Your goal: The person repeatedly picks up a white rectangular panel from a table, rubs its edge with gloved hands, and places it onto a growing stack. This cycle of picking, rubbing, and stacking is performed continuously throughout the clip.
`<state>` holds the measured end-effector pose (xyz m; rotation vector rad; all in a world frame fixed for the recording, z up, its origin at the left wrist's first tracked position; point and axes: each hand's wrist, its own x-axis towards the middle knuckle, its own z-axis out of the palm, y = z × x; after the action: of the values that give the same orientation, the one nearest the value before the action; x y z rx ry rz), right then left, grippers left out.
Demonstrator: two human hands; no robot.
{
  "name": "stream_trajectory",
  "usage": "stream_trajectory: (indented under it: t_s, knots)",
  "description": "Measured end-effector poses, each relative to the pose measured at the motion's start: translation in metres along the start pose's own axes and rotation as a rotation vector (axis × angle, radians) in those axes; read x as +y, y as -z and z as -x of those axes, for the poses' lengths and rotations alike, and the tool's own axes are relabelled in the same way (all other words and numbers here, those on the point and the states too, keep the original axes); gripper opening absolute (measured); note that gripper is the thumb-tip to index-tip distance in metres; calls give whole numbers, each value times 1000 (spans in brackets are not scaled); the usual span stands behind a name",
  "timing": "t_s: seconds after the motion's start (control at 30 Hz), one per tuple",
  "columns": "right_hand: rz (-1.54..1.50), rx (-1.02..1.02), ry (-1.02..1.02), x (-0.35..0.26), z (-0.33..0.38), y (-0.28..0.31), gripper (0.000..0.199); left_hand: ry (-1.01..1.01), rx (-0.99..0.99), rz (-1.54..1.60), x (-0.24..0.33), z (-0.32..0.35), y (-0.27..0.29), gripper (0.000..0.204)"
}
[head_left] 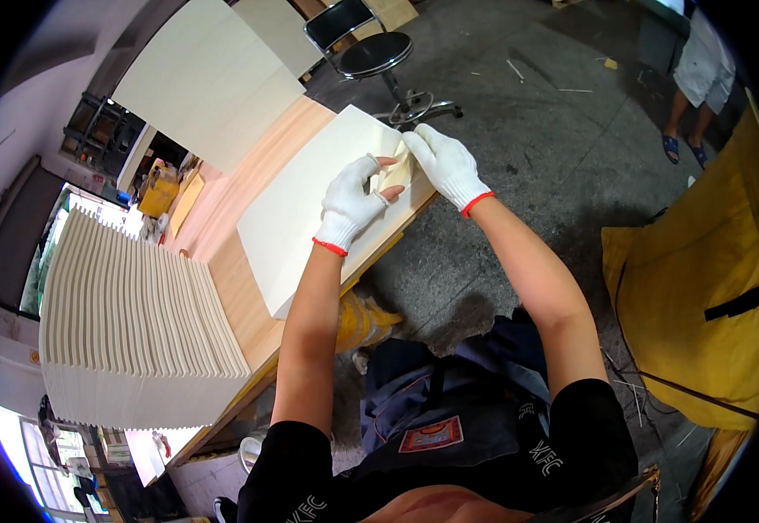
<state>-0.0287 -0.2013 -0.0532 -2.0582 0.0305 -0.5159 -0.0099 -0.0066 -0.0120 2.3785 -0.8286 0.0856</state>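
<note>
1. The pale cream rectangular board (pixel 310 213) lies flat on the light wooden counter (pixel 240 301), its near right corner close to the counter's edge. Both hands work at that corner, so keep the board where it is: the counter supports it fully there.

2. The left hand (pixel 353 202), in a white knit glove with a red cuff, rests on the board with its fingers curled together around a small yellowish pad (pixel 394 174); what the pad is made of cannot be told. A firm but not crushing hold seems best, so the pad stays flat against the surface.

3. The right hand (pixel 446 163), gloved the same way, lies over the board's corner edge with fingers bent down onto it and touching the pad's far side. Its grip looks closed on the edge and the pad together; how tightly, I cannot tell.

4. Judging by this, the step in hand is rubbing or smoothing the corner edge. Short, even strokes along the edge, rather than across it, would likely avoid rounding the corner.

5. One hand should press the board down while the other moves the pad, since a thin panel could slide toward the open edge.

6. The fanned stack of similar cream boards (pixel 131 322) stands well apart to the left on the counter, clear of the elbows.
</note>
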Motion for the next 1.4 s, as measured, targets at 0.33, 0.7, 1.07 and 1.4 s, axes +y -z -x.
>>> stream_trajectory:
  t_s: [0.33, 0.7, 1.07, 1.4]
  knots:
    - [-2, -18, 5, -2, 2, 1, 48, -60, 107, -4, -8, 1, -3, 34]
    - [19, 55, 46, 6, 2, -7, 46, -103, 48, -166, 1, 1, -1, 33]
    - [5, 42, 46, 6, 4, -2, 43, -94, -32, -172, 7, -1, 4, 38]
    - [22, 16, -100, -8, 22, 63, 53, 357, -131, -633, 30, 33, 28, 46]
